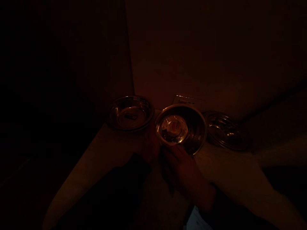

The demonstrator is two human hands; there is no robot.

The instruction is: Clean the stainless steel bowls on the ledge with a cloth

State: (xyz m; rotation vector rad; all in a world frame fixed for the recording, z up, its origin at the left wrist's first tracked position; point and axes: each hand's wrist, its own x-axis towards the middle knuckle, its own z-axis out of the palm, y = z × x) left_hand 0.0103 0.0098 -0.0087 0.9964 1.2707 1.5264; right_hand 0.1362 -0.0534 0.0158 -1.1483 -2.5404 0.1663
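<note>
The scene is very dark. A shiny metal bowl (198,137) is tilted, its hollow facing me, with a reddish patch on its bright round bottom. At the bowl's left side is my left hand (151,147), dim, its fingers seemingly closed around the edge. My right hand (182,166) lies at the near rim with its fingers curled. A dark, soft-looking shape (168,174) shows under those fingers; I cannot make out whether it is cloth or shadow.
A wide metal basin (131,126) with a dark label stands at the left on the pale table (227,172). Shiny metal dishes or lids (225,132) lie at the right. A wall plate (187,99) sits behind the bowl. A pale bluish sheet (198,220) shows below my right wrist.
</note>
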